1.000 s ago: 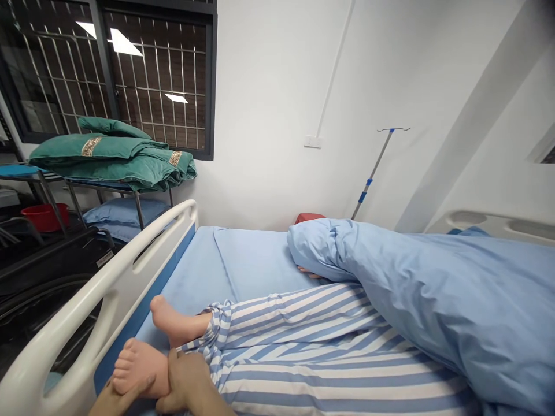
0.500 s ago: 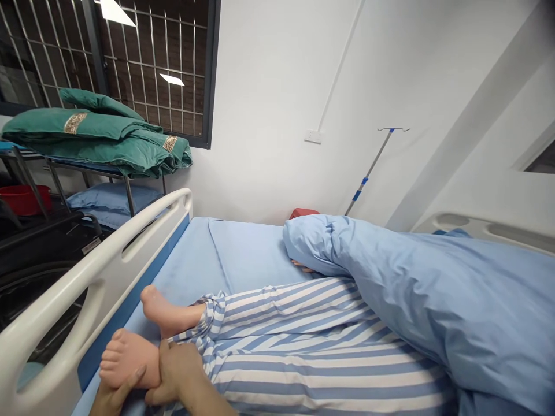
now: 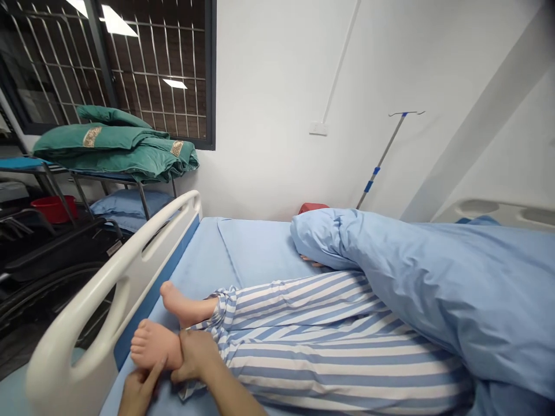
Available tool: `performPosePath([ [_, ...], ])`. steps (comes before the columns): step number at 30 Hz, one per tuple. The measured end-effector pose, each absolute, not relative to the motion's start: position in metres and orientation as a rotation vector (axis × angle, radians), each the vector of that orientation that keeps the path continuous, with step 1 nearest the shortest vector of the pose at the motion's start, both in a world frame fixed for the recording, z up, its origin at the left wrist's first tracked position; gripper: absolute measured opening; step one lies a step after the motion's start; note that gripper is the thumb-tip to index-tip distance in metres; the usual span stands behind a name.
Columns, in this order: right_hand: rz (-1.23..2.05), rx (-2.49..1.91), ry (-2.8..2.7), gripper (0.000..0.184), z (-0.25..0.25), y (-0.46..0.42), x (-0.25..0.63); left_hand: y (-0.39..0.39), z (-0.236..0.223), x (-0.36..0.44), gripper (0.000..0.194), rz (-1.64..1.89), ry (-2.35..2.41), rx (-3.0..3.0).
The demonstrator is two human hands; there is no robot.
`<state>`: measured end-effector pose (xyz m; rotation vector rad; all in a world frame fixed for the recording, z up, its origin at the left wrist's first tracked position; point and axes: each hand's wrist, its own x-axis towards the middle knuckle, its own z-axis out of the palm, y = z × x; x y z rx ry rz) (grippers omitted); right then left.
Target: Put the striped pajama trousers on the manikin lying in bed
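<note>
A smooth, manikin-like near foot (image 3: pixel 156 345) sticks out of blue-and-white striped trousers (image 3: pixel 303 352). My right hand (image 3: pixel 198 353) is closed around its ankle, thumb on the near side. Below the foot, my left hand (image 3: pixel 139 390) has one digit stretched out, its tip touching the foot's near edge. The other left fingers are bent and partly hidden; they do not appear to grip the foot. The far foot (image 3: pixel 186 306) lies just beyond, untouched, with the trouser hem bunched at its ankle.
A blue quilt (image 3: pixel 416 283) covers the upper body, fingertips (image 3: pixel 312 262) showing under its edge. The white footboard (image 3: pixel 108 277) borders the bed (image 3: pixel 255 242) at left. Past it stand a wheelchair (image 3: pixel 56 254) and stacked green bedding (image 3: pixel 125 147). An IV pole (image 3: pixel 381 162) rises behind.
The view has shifted, so the bed and feet appear farther right. My left hand has slipped lower on the foot, its digit now at the near edge. My right hand keeps the ankle.
</note>
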<state>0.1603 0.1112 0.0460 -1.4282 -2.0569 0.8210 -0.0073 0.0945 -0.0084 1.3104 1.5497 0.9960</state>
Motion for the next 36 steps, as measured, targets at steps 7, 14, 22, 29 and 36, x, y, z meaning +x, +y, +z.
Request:
performPosePath([
  [7, 0.739, -1.479, -1.77, 0.026, 0.045, 0.107, 0.175, 0.053, -0.006, 0.048, 0.06, 0.933, 1.347, 1.233],
  [14, 0.547, -1.575, -1.689, 0.016, 0.063, 0.095, 0.244, 0.066, 0.039, 0.056, 0.055, 0.968, 1.386, 1.468],
  [22, 0.348, -1.864, -1.718, 0.014, 0.067, 0.054, 0.36, 0.069, 0.059, 0.004, 0.045, 1.092, 1.731, 1.346],
  [29, 0.301, -1.908, -1.768, 0.013, 0.054, 0.019, 0.377, 0.055, 0.065, 0.045, 0.05, 1.006, 2.216, 1.752],
  [36, 0.248, -1.983, -1.732, 0.012, 0.046, 0.019, 0.377, 0.09, 0.071, 0.098, 0.034, 0.642, 2.019, 2.43],
])
